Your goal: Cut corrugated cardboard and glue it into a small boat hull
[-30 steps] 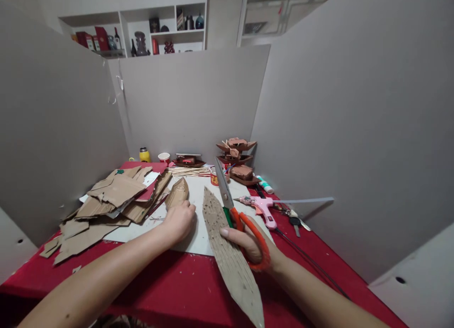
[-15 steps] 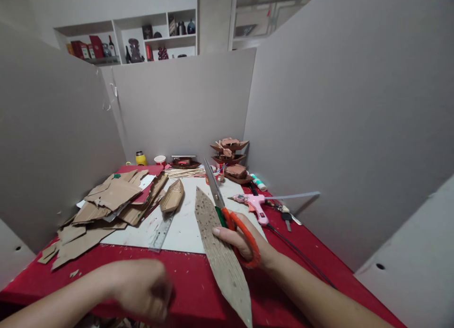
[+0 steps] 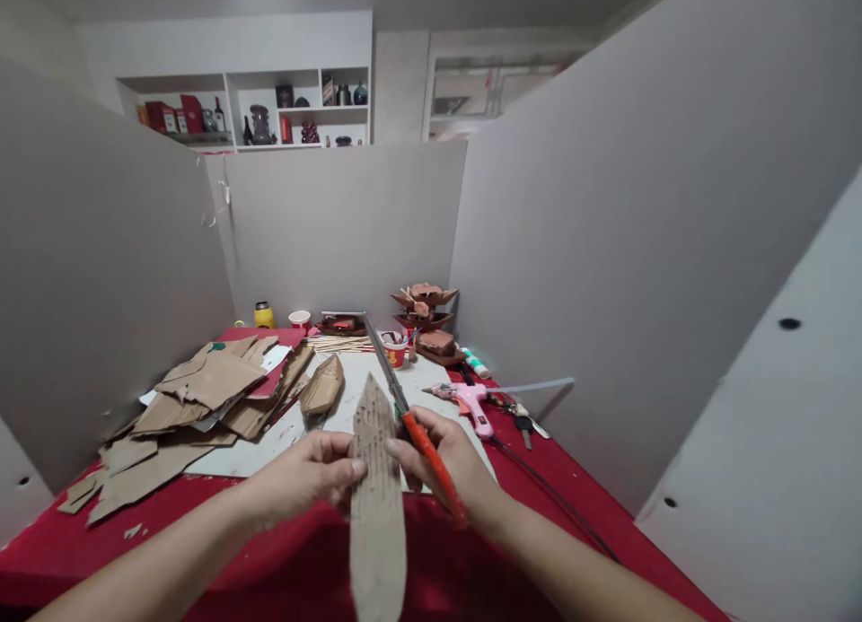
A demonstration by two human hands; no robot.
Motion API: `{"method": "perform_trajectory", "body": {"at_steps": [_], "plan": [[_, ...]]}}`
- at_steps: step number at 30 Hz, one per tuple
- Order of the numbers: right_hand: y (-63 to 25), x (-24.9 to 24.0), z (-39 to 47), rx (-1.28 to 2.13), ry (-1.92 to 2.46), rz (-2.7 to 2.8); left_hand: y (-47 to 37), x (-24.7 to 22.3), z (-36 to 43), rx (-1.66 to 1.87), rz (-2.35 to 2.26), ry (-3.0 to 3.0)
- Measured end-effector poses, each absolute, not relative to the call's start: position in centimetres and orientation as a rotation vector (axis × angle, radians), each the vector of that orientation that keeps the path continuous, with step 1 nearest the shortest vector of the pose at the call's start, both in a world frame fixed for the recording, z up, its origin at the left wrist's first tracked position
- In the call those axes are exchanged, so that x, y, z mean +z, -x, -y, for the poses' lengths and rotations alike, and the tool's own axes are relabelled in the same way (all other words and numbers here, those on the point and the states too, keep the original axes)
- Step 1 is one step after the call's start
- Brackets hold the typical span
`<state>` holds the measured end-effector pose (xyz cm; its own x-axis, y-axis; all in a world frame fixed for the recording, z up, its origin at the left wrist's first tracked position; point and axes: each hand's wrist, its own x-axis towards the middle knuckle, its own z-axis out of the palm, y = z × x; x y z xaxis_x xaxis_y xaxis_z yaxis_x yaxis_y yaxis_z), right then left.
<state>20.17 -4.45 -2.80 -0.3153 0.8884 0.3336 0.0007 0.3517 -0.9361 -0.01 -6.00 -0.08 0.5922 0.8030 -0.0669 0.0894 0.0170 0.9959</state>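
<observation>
A long cardboard piece (image 3: 378, 523), pointed at its upper end and marked with dark spots, is held above the front of the table. My left hand (image 3: 316, 474) pinches its left edge, thumb on top. My right hand (image 3: 448, 465) grips orange-handled scissors (image 3: 431, 460), their blades pointing up and away and looking closed. The right thumb reaches to the cardboard's right edge. Beyond my left hand, a small cardboard boat (image 3: 323, 387) rests on the white sheet (image 3: 269, 451).
Cardboard scraps (image 3: 202, 398) are heaped at the left. A pink glue gun (image 3: 475, 405) with its cord lies at the right, near keys (image 3: 523, 423). Brown model boats (image 3: 424, 312), a red cup (image 3: 394, 351) and sticks (image 3: 343, 345) stand or lie at the back.
My left hand has come up and right and taken hold of the cardboard's left edge. The cardboard has turned more upright and shifted left. The view has tilted up slightly.
</observation>
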Motion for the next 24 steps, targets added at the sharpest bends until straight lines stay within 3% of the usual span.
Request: {"method": "perform_trajectory", "body": {"at_steps": [5,15,21,24], "plan": [[-21.3,-0.8,3.5,1.073,0.858,1.551,1.2,1.6,5.4,0.292,-0.767,-1.559],[-20.7,-2.2,2.7,1.483,0.730,1.408,1.8,2.1,3.8,0.249,-0.772,-1.547],[-20.2,-1.8,2.4,1.291,0.764,1.291,2.0,0.0,2.8,0.915,-0.759,-1.243],[-19.6,-1.6,2.0,1.099,0.767,1.185,1.0,-1.1,2.9,1.007,-0.734,-1.170]]}}
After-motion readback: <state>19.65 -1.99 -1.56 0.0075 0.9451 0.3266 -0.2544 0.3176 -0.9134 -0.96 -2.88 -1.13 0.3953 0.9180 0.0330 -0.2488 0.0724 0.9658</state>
